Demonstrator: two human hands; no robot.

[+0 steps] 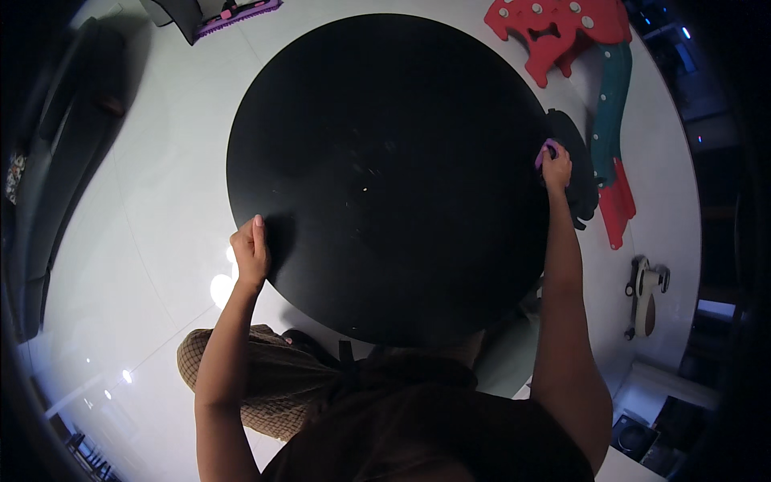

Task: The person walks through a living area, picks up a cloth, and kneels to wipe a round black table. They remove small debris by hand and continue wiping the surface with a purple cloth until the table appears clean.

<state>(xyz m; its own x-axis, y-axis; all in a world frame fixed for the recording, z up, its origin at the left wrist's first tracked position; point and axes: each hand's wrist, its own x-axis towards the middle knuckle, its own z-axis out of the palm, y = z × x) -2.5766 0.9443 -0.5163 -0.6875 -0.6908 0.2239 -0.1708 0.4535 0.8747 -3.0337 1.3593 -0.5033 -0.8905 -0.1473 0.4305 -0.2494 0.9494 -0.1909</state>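
A large round black tabletop (385, 120) lies before me. At its right edge, my right hand (558, 169) grips a small purple object (544, 152); the fingers cover part of it, and I cannot tell its exact kind. My left hand (249, 244) is curled into a fist by the left rim, thumb uppermost, with nothing visible in it. Its shadow falls on the black surface. A small pale speck (365, 189) sits near the middle of the tabletop, with faint pale marks around it.
Beyond the right edge stands a dark chair (575, 156). Past it are a red and green toy slide (611, 102) and a white ride-on toy (646, 301). A dark sofa (78, 162) lines the left. At the top is a purple-edged mop head (238, 19).
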